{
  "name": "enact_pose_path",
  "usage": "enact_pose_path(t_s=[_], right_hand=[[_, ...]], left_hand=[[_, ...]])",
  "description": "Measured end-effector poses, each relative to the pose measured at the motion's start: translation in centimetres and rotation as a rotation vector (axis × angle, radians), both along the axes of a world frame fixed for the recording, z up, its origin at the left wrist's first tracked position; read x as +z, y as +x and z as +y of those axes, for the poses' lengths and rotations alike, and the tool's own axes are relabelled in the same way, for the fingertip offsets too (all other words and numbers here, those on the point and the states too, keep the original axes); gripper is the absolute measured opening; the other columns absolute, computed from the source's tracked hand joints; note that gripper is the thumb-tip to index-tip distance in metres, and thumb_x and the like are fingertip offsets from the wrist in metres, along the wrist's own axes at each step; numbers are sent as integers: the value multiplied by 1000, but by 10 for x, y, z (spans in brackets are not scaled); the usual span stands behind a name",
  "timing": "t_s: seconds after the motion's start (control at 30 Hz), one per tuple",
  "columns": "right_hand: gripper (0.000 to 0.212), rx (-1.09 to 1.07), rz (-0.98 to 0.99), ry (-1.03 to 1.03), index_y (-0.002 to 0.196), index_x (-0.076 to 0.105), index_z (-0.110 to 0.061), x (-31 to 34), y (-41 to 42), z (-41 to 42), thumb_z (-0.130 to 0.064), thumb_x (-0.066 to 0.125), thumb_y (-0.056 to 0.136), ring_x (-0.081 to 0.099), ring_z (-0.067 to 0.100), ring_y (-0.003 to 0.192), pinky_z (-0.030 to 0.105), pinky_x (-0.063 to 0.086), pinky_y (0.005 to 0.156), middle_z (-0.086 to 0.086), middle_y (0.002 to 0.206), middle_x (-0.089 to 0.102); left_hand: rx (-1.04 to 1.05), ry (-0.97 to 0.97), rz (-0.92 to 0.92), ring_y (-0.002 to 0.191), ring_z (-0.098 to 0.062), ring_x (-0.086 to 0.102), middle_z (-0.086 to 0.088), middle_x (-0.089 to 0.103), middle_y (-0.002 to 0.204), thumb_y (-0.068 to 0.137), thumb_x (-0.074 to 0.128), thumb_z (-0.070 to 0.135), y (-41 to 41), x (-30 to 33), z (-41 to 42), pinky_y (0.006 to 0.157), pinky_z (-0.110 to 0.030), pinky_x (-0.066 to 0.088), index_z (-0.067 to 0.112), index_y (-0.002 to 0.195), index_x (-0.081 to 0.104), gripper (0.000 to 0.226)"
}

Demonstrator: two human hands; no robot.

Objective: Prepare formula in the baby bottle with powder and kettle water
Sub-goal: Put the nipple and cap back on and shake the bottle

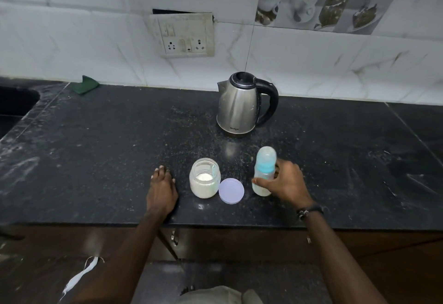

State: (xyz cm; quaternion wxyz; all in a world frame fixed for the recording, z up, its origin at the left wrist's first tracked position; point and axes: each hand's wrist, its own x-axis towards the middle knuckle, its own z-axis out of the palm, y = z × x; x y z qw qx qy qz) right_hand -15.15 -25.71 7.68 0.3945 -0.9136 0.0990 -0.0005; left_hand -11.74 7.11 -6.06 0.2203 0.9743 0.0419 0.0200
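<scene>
A baby bottle (263, 167) with a blue collar and a clear cap stands upright on the black counter (96, 160), whitish liquid in its lower part. My right hand (286, 184) grips its body from the right, thumb across the front. An open glass jar (205, 178) of white powder, with a scoop inside, stands to its left. The jar's lilac lid (231, 191) lies flat between jar and bottle. My left hand (161, 190) rests flat on the counter left of the jar. A steel kettle (242, 105) with a black handle stands behind, lid closed.
A green cloth (87, 84) lies at the back left by the wall. A sink (14, 105) cuts into the counter at far left. A socket panel (184, 36) is on the tiled wall. Cabinet doors with a handle (174, 236) sit below the counter edge.
</scene>
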Motion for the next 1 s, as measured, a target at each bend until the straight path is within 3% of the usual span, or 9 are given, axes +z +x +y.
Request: enact_pose_path(t_s=[0.13, 0.23, 0.33, 0.47, 0.57, 0.67, 0.77, 0.87, 1.0], right_hand=[[48, 49, -48, 6, 103, 69, -21, 17, -3, 6, -31, 92, 62, 72, 9, 88, 37, 60, 81, 1, 103, 76], [57, -6, 16, -124, 105, 69, -16, 25, -1, 5, -43, 90, 60, 70, 19, 90, 40, 58, 79, 2, 101, 74], [51, 21, 12, -57, 103, 71, -16, 24, 1, 6, -32, 93, 60, 72, 10, 86, 41, 60, 82, -4, 96, 75], [58, -71, 77, 7, 103, 70, -17, 26, 0, 6, -46, 90, 58, 70, 17, 87, 35, 56, 73, -2, 96, 73], [48, -55, 22, 55, 101, 72, -14, 26, -1, 8, -32, 93, 61, 73, 11, 84, 33, 60, 75, 3, 98, 76], [53, -166, 74, 142, 97, 69, -19, 30, 0, 10, -47, 90, 58, 68, 18, 83, 33, 54, 69, -2, 91, 72], [44, -55, 45, 92, 94, 72, -17, 27, -2, 11, -33, 94, 59, 73, 11, 82, 36, 61, 75, 0, 94, 77], [49, -156, 82, 136, 97, 70, -18, 29, 1, 12, -42, 92, 59, 69, 13, 83, 38, 59, 75, -7, 89, 70], [40, -86, 55, 108, 93, 74, -9, 26, -1, 15, -27, 93, 63, 74, 12, 78, 29, 59, 65, 8, 95, 77]], left_hand=[[-22, 32, -20, 145, -40, 32, -25, 36, 155, 103, 46, 15, -1, 2, 3, 120, -46, 27, -7, 141, 47, 44], [-33, 45, -44, 141, -43, 37, -28, 40, 151, 102, 48, 13, -2, -4, 3, 118, -50, 31, -9, 137, 50, 42], [-31, 53, -45, 140, -44, 38, -29, 42, 150, 101, 48, 12, 0, -8, 4, 118, -51, 32, -9, 137, 50, 42], [-32, 61, -68, 137, -46, 42, -31, 45, 146, 100, 51, 11, -1, -12, 4, 116, -53, 34, -11, 134, 52, 41], [-36, 65, -95, 137, -46, 42, -31, 45, 146, 100, 52, 11, -2, -14, 4, 116, -53, 33, -11, 134, 53, 40], [-37, 68, -104, 136, -46, 43, -32, 47, 145, 100, 52, 11, -3, -18, 4, 116, -53, 34, -11, 133, 54, 40], [-35, 58, -122, 137, -46, 43, -31, 47, 145, 99, 53, 10, -2, -18, 4, 116, -53, 33, -11, 133, 54, 40], [-28, 58, -128, 137, -46, 43, -31, 47, 145, 99, 54, 10, -3, -19, 3, 116, -52, 33, -11, 133, 54, 40], [-30, 50, -137, 138, -44, 42, -30, 47, 146, 100, 53, 10, -3, -20, 4, 117, -52, 32, -10, 134, 54, 40]])
